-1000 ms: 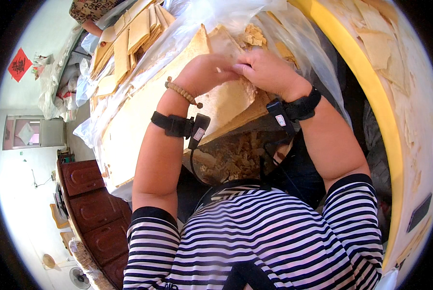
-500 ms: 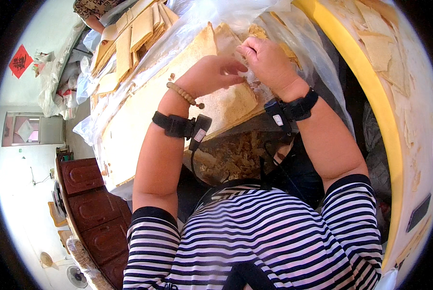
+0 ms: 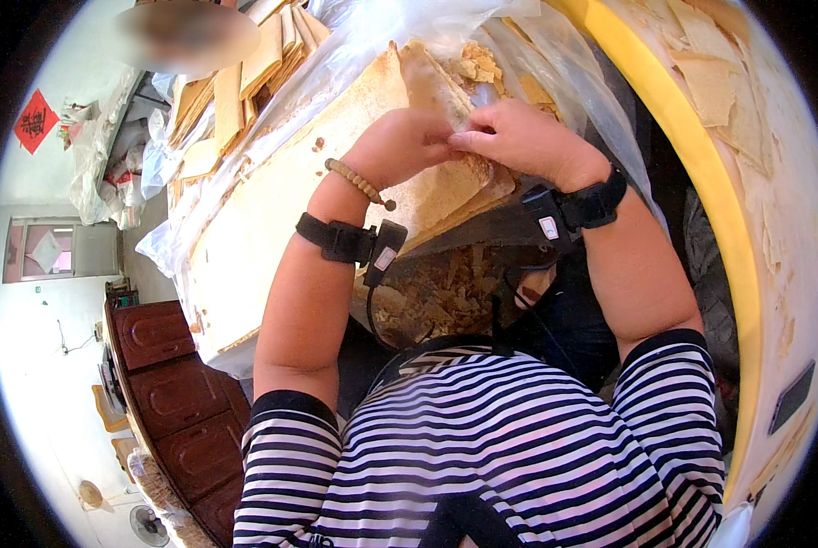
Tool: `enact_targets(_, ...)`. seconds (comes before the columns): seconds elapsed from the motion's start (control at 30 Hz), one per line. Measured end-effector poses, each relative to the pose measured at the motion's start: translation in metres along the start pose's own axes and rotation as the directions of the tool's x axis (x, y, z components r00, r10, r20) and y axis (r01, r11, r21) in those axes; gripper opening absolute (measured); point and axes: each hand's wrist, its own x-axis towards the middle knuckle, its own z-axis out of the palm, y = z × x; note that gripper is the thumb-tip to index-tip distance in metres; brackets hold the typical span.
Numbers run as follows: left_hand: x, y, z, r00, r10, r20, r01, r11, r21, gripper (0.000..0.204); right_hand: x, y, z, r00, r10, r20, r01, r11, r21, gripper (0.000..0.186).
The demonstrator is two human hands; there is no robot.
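Large thin tan sheets (image 3: pixel 272 247) lie in a stack in front of me, with a rough, flaky surface. Over the right end of this stack my left hand (image 3: pixel 404 146) is closed, its fingertips bent inward. My right hand (image 3: pixel 527 137) is pinched and meets the left fingertips there. Whatever is between the fingers is too small or hidden to make out. Crumpled yellowish flakes (image 3: pixel 478 66) sit just beyond my right hand.
Clear plastic sheeting (image 3: pixel 372 36) surrounds the stack. Bundled tan strips (image 3: pixel 261 59) stand far left, beside a blurred person. Scraps fill a dark container (image 3: pixel 445 292) below my hands. A yellow-edged surface (image 3: pixel 733 228) curves along the right, with a phone (image 3: pixel 792 399) on it.
My left fingers have closed and come together with my right fingertips. The right hand and forearm have shifted slightly right and nearer to me.
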Motion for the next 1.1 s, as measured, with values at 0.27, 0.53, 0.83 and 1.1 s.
enact_targets(0.27,-0.014,0.008,0.009,0.974,0.081,-0.211,-0.085,0.996,-0.010,0.010,0.006,0.005,0.006,0.992,-0.056,-0.115,0.056,0.998,0.001,0.030)
enact_targets(0.53,-0.021,0.002,0.000,0.989,0.023,-0.146,-0.066,0.952,-0.299,0.014,0.004,-0.012,0.008,0.990,-0.007,-0.139,0.018,0.997,0.076,0.036)
enact_targets(0.83,-0.015,0.003,-0.011,0.995,-0.079,-0.059,0.058,0.956,-0.286,0.013,0.008,-0.005,0.024,0.897,-0.181,-0.404,0.126,0.979,-0.160,0.015)
enact_targets(1.1,-0.022,-0.003,0.006,0.981,-0.122,-0.147,0.059,0.924,-0.377,0.015,0.004,0.013,-0.001,0.980,0.179,-0.088,-0.137,0.924,0.357,0.032)
